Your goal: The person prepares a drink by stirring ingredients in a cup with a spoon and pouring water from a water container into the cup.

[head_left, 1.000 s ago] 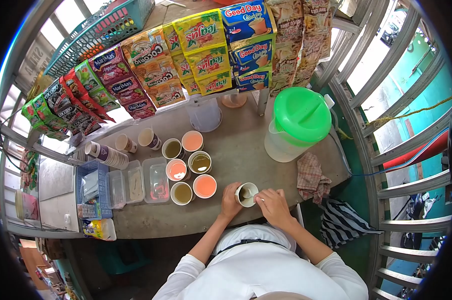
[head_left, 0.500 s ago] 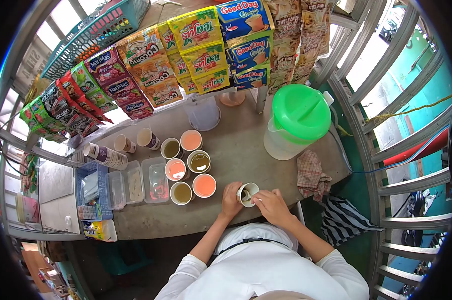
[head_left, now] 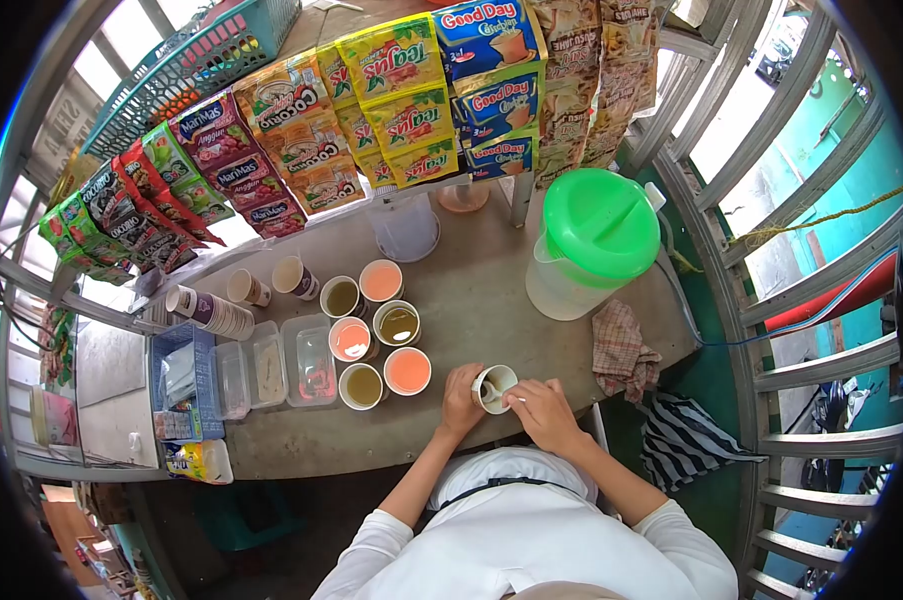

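Note:
Near the front edge of the grey table, my left hand is wrapped round the side of a white paper cup. My right hand is closed at the cup's right rim, pinching a thin pale handle that reaches into the cup; it looks like a spoon. Something light shows inside the cup. To the left stand several filled cups, some with pink drink and some with greenish-brown drink.
A pitcher with a green lid stands at the back right, a checked cloth before it. At left are clear plastic containers, a blue basket and stacked cups. Drink sachets hang along the back.
The spoon-like thing inside the cup has shifted slightly. Both hands stay in almost the same place.

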{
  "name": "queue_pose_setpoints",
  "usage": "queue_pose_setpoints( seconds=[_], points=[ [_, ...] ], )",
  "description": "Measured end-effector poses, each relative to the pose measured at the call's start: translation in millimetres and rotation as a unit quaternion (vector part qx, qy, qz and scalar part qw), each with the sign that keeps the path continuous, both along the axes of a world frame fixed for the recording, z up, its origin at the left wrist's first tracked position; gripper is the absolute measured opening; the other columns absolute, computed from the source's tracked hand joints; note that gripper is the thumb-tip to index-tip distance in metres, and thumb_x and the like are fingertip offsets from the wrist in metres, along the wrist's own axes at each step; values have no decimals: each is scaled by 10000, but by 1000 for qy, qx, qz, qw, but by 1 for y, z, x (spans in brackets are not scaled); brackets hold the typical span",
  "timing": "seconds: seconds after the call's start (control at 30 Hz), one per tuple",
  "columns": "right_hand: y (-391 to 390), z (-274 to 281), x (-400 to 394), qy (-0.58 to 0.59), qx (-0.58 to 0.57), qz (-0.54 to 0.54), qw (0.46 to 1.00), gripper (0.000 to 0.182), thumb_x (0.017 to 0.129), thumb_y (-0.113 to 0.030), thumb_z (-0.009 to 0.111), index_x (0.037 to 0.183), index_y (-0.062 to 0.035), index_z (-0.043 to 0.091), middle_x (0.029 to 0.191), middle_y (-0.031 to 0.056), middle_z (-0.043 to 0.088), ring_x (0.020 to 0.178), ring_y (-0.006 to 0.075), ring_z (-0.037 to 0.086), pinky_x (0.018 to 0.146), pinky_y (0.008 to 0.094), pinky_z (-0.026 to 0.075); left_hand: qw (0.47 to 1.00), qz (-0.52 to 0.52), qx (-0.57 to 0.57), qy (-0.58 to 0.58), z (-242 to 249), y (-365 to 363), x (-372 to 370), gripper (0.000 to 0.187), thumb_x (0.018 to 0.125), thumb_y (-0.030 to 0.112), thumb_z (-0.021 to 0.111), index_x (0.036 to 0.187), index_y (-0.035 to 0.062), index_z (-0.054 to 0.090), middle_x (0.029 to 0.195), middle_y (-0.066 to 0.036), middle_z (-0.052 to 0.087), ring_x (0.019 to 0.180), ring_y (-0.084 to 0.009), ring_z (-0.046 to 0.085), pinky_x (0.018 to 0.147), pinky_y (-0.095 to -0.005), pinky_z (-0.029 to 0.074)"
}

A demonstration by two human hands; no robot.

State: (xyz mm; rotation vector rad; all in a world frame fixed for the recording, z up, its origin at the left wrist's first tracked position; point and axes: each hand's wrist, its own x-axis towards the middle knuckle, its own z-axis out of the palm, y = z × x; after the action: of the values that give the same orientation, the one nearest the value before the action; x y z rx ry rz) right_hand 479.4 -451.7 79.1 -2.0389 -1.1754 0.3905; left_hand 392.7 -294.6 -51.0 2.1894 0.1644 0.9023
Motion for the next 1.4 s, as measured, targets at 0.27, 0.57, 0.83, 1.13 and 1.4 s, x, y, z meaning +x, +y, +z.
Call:
queue_pose_setpoints(
  seconds=[0.27, 0.57, 0.83, 1.13, 1.4],
  points=[
    [-1, 0, 0, -3, -2, -3, 1000, 179, 959, -195, 477, 919, -105, 625, 871, 36, 611, 834, 214, 560, 772, 371, 317, 1000, 1, 0, -8, -3, 0, 0, 669, 597, 7, 795, 1198, 36, 503, 1103, -174, 616, 1016, -373, 601, 893, -451, 465],
    [-2, 2, -1, -9, -14, -4, 1000, 174, 964, -184, 476, 919, -98, 621, 884, 42, 617, 850, 216, 566, 777, 373, 326, 1000, 1, 1, -1, -4, 0, 0, 666, 597, 3, 791, 1198, 36, 505, 1099, -175, 617, 1012, -373, 601, 897, -453, 466],
    [-5, -2, -1, 11, -17, 12, 1000, 189, 971, -183, 463, 922, -84, 616, 889, 49, 614, 860, 220, 567, 779, 367, 326, 1000, 7, 6, 0, -2, -1, 0, 669, 596, 1, 789, 1200, 36, 504, 1100, -176, 618, 1005, -373, 600, 888, -449, 470],
    [-6, 0, -3, 36, 12, 1, 999, 182, 967, -189, 469, 921, -88, 614, 883, 57, 608, 860, 216, 561, 782, 371, 322, 1000, 11, 9, -5, -5, -1, 0, 680, 586, 10, 800, 1197, 38, 503, 1102, -173, 617, 995, -374, 602, 874, -450, 474],
    [-6, -3, -2, -2, -6, 1, 1000, 169, 958, -192, 482, 924, -95, 616, 890, 48, 611, 857, 214, 560, 781, 369, 322, 1000, 13, 9, -10, -4, -2, 0, 682, 584, 15, 802, 1198, 37, 506, 1101, -175, 615, 994, -371, 601, 878, -448, 473]
  ],
)
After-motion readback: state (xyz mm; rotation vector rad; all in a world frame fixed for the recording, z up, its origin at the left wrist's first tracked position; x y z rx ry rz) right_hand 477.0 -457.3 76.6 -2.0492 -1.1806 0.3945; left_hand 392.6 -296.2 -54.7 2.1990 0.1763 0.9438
